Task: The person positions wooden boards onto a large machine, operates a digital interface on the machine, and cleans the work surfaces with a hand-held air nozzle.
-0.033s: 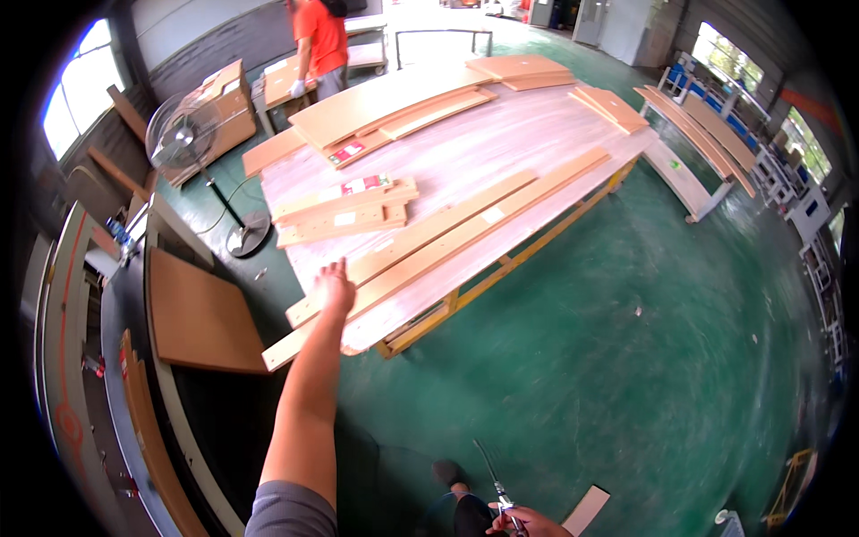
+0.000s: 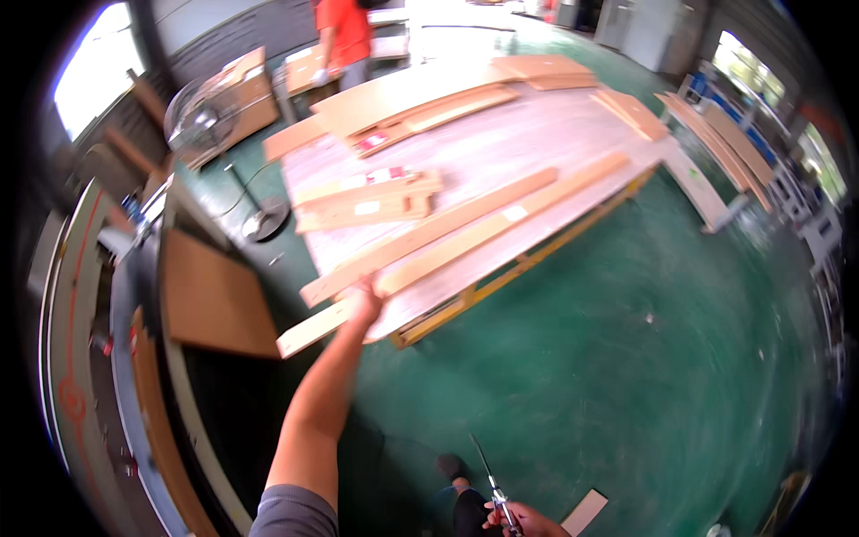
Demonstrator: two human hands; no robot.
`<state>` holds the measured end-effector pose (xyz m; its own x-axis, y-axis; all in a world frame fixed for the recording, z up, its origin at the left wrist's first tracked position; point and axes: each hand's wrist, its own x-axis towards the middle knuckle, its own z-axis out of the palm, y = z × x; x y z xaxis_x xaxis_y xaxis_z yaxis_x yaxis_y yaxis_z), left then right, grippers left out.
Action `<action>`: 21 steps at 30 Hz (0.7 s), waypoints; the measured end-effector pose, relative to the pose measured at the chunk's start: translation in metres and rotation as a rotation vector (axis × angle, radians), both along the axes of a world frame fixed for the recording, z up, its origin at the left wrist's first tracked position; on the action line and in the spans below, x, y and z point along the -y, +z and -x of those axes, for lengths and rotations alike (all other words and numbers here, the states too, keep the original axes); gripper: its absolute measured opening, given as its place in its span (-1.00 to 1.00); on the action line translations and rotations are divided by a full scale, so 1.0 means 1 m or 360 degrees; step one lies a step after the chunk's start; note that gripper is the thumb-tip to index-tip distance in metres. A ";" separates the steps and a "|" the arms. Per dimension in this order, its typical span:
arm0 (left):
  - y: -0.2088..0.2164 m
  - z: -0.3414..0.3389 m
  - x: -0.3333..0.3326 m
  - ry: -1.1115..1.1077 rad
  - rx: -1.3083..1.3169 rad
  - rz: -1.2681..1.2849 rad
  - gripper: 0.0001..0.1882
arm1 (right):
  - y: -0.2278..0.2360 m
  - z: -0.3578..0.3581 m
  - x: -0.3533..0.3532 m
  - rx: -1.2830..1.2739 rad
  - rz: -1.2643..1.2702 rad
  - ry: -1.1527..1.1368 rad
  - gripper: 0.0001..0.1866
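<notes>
My left hand reaches over the near corner of the table and is closed on the nearer of two long narrow wooden boards, though motion blurs its fingers. Just beyond lies the second long board, roughly parallel, with a gap between them. Low in the view, my right hand is wrapped round an air blow gun with a long thin nozzle pointing up and away.
Shorter boards and large panels are stacked on the table. A floor fan and a leaning brown panel stand left. A person is behind the table. A board piece lies near my right hand.
My left hand has come from above the farther long board down onto the nearer one. The view has shifted a little; my right hand still holds the air blow gun.
</notes>
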<state>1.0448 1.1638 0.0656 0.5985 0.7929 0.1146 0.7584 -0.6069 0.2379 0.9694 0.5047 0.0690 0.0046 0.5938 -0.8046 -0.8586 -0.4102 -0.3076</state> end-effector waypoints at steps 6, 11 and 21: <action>-0.028 0.294 0.282 -0.0105 0.0413 0.0858 -0.49 | -0.020 0.008 -0.060 -0.0002 -0.0545 0.0514 -0.28; 0.014 0.660 0.537 0.1534 0.0218 0.0331 -0.38 | 0.014 0.067 -0.098 0.0257 -0.0598 0.1507 -0.30; -0.034 0.980 0.941 0.2393 0.0060 0.0447 0.02 | 0.070 0.353 -0.080 0.0188 -0.0522 0.2222 -0.38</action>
